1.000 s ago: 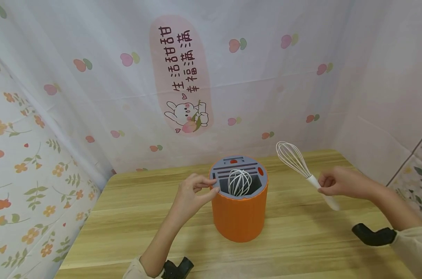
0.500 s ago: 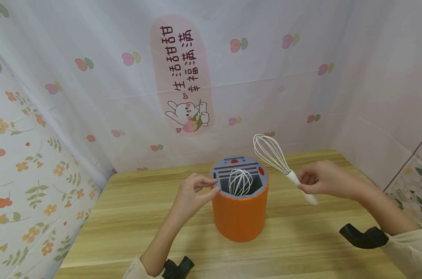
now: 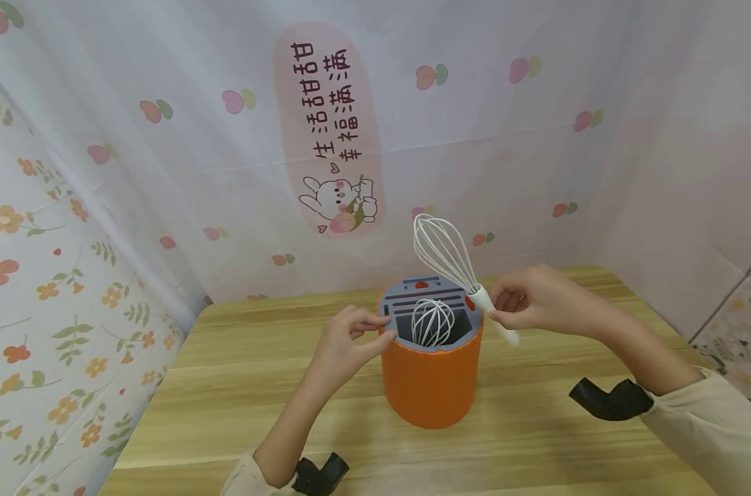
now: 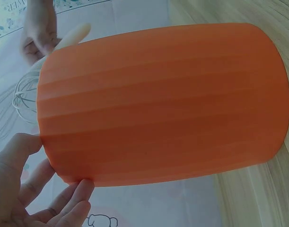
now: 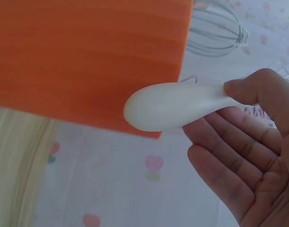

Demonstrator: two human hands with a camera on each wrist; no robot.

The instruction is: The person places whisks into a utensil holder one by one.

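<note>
An orange round utensil holder [image 3: 430, 386] with a grey slotted top stands upright on the table. One whisk [image 3: 433, 321] is in its large compartment, wire loops up; its handle is hidden inside. At the left of the rim, my left hand [image 3: 351, 339] grips the edge between thumb and fingers, as the left wrist view also shows. My right hand [image 3: 537, 297] pinches a second whisk [image 3: 445, 251] by its white handle [image 5: 170, 106]. That whisk is tilted, loops up and leaning left, above the holder's right side. In the head view its handle end overlaps the holder's right edge.
The wooden table [image 3: 251, 386] carries the holder near its middle. Behind it hangs a white printed curtain [image 3: 475, 138], and a floral cloth [image 3: 53, 331] hangs on the left. Narrow slots and red-orange openings lie at the back of the grey top.
My right hand has moved left with the second whisk, from the table's right side to the holder's right rim. The left hand has kept its grip on the rim.
</note>
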